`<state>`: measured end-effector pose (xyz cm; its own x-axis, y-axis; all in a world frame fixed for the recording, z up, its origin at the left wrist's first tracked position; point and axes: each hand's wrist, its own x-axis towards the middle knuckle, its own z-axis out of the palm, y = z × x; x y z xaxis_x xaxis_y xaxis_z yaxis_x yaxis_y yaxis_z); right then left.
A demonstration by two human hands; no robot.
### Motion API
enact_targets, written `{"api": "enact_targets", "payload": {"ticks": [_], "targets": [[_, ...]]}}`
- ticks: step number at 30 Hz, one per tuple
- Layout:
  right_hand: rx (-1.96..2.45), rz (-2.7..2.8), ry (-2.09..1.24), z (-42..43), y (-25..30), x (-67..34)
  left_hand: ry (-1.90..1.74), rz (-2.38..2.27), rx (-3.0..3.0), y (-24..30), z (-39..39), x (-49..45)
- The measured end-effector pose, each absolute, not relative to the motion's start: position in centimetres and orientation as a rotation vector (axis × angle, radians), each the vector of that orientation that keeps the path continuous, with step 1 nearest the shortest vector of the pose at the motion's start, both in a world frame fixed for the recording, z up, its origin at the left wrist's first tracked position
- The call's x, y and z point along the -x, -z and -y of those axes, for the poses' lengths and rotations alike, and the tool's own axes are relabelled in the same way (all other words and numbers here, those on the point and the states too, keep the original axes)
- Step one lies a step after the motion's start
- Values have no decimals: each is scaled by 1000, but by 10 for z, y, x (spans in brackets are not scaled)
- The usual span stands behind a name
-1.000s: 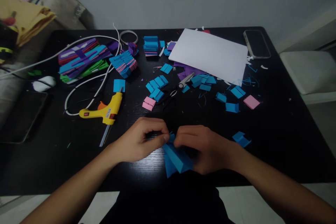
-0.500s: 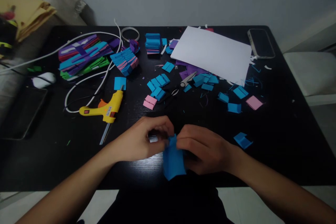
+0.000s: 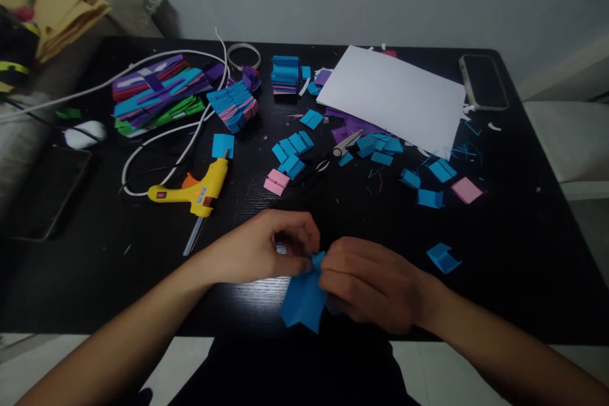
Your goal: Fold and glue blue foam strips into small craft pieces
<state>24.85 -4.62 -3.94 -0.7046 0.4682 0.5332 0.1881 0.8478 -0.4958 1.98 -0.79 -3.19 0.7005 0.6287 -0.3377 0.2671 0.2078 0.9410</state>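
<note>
Both hands pinch a creased piece of blue paper [image 3: 304, 301] near the front edge of the black table. My left hand [image 3: 280, 247] grips its top edge between thumb and fingers. On the other side, my right hand [image 3: 371, 279] has its fingers closed on the upper right corner and hides part of it. The sheet hangs down toward me, with fold lines running along it. Beyond the hands lie folded blue paper pieces [image 3: 293, 146] and a folded pink piece [image 3: 276, 182]. A single bent blue piece [image 3: 443, 257] rests to the right.
A yellow glue gun [image 3: 193, 193] lies at left, its nozzle on a blue paper square. Scissors [image 3: 348, 143], white paper sheets [image 3: 392, 95] and scraps are further back. Bundled coloured strips [image 3: 159, 92], a white cable [image 3: 126, 171] and a phone [image 3: 484, 81] lie around the table.
The blue paper has tilted, its lower end swinging left. My right hand has shifted slightly down, and the whole view has moved a little.
</note>
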Motion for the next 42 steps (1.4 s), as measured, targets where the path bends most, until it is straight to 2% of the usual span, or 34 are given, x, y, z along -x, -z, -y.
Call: {"api": "enact_targets", "payload": {"ticks": [12, 17, 19, 21, 23, 42], "targets": [[449, 2206, -539, 48, 40, -248, -391, -725, -1510, 32, 6, -15], [894, 1848, -922, 42, 35, -249, -499, -784, -1645, 32, 7, -14], [1141, 1735, -1202, 35, 31, -249, -521, -817, -1706, 31, 7, -14], [1233, 1662, -1480, 30, 29, -248, -517, -847, -1748, 31, 8, -15], [1257, 1631, -1605, 28, 29, -246, -506, -858, -1767, 31, 8, -15], [1340, 1546, -1760, 29, 35, -244, -409, -915, -1648, 33, 10, -16]]}}
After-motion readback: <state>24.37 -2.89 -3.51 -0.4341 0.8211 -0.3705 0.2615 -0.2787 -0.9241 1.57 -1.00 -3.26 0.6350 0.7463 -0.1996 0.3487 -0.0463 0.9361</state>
